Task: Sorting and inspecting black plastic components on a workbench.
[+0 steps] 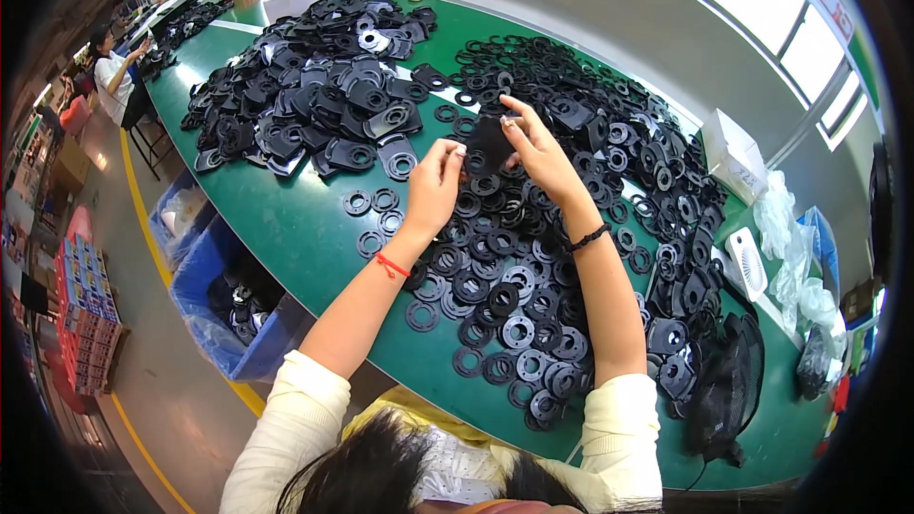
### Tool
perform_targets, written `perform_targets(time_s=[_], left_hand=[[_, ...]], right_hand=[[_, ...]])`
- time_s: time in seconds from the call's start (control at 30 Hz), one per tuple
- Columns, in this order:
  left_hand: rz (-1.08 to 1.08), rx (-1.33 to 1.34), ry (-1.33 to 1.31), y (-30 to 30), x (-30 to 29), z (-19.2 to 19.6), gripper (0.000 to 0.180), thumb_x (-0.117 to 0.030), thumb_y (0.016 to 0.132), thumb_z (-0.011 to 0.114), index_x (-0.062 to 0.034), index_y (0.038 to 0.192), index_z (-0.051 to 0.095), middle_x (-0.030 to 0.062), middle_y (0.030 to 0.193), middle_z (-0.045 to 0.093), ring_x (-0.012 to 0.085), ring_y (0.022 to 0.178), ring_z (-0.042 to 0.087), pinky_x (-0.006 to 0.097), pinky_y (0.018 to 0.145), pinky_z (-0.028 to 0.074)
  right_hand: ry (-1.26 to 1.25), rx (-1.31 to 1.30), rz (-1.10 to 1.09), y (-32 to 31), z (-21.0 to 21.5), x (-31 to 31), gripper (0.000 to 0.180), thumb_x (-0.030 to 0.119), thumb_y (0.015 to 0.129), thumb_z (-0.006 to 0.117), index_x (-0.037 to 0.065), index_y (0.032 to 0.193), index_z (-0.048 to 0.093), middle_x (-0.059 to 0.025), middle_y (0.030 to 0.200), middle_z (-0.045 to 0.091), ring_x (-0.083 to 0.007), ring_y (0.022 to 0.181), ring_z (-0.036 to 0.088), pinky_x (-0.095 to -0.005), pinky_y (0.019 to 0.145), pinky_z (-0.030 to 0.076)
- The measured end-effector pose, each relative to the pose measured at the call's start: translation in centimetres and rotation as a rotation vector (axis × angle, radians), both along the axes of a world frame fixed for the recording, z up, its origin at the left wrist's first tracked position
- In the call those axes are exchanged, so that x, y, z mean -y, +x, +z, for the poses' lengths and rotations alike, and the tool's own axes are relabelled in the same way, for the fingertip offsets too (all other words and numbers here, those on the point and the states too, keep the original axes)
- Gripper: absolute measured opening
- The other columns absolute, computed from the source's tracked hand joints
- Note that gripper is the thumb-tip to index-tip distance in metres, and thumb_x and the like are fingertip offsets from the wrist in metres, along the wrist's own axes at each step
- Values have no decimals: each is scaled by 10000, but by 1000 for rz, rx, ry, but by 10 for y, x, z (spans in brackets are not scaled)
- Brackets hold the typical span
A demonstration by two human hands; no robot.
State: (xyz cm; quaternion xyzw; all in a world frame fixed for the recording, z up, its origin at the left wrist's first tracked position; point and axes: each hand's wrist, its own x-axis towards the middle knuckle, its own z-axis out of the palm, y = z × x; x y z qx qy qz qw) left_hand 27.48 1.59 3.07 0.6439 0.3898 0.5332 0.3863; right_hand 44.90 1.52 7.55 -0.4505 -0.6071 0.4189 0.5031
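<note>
A flat black plastic plate with a round hole (488, 145) is held up over the table between my two hands. My left hand (435, 187) pinches its left edge between thumb and fingers. On the opposite side, my right hand (541, 154) has its thumb and fingers bent around the plate's upper right edge. Beneath both hands spreads a heap of black rings (517, 331), some lying flat and some overlapping. To the left is a large pile of similar black plates (314, 95). Part of the held plate is hidden by my fingers.
The green table (286, 243) curves along the wall. At right are a black mesh bag (728, 390), a white box (733, 154), a white slotted piece (746, 263) and clear plastic bags (790, 257). Blue bins (226, 300) stand on the floor at left; a person (116, 81) sits beyond.
</note>
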Motion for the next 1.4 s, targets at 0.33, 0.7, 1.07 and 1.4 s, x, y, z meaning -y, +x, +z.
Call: perform_targets(time_s=[0.33, 0.7, 1.07, 1.4], left_hand=[[44, -253, 334, 2, 2, -8, 121, -98, 896, 501, 13, 879, 546, 150, 680, 568, 280, 594, 557, 336, 567, 431], [31, -236, 358, 1, 2, -2, 133, -106, 899, 505, 14, 868, 552, 152, 701, 584, 269, 604, 570, 336, 558, 427], [-67, -160, 89, -11, -9, 3, 220, -204, 887, 567, 12, 849, 593, 94, 657, 598, 135, 563, 554, 277, 538, 429], [-165, -36, -328, -59, -45, -5, 180, -216, 866, 603, -40, 890, 633, -9, 643, 577, 54, 513, 503, 189, 469, 381]], right_hand=[[175, 558, 75, 2, -8, -2, 211, 203, 833, 594, 20, 907, 668, -124, 816, 669, -211, 750, 642, -303, 704, 487], [109, 506, 123, 6, -5, -2, 234, 205, 844, 598, 2, 950, 646, -102, 830, 666, -180, 746, 617, -299, 707, 474], [-168, 405, 396, 21, 0, 1, 205, 110, 816, 653, 24, 993, 596, -22, 891, 616, -67, 840, 554, -228, 766, 453], [-202, 121, 144, 35, -8, -7, 279, 192, 902, 546, 49, 1142, 532, -57, 992, 609, -116, 835, 592, -234, 707, 473]])
